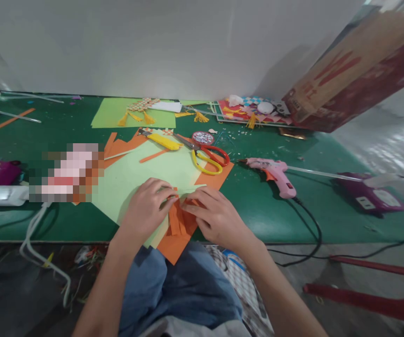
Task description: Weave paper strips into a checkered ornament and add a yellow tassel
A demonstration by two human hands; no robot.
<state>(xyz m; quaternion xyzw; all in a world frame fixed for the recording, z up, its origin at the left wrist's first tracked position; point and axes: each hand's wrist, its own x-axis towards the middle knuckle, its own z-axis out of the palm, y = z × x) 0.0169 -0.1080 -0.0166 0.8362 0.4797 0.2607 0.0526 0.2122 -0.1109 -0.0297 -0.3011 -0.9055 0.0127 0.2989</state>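
Observation:
Both hands meet over orange paper strips (pixel 176 220) at the front of the table. My left hand (pixel 147 206) pinches the strips' upper end between thumb and fingers. From the other side my right hand (pixel 219 213) has its bent fingers closed on the same strips, near a thin light green strip (pixel 193 189). Beneath them lie a light green sheet (pixel 128 173) and an orange sheet (pixel 173 245), whose corner hangs over the table edge. Beyond the hands are a yellow utility knife (pixel 163 140) and scissors (pixel 205 157) with red and yellow handles.
A pink glue gun (pixel 275 175) lies at right, its black cable running off the table. Behind are a small dish of beads (pixel 202 138), yellow tassels (pixel 145 118) and a cardboard box (pixel 349 75). A purple power strip (pixel 3 180) sits at left; a red stool (pixel 366 299) stands below.

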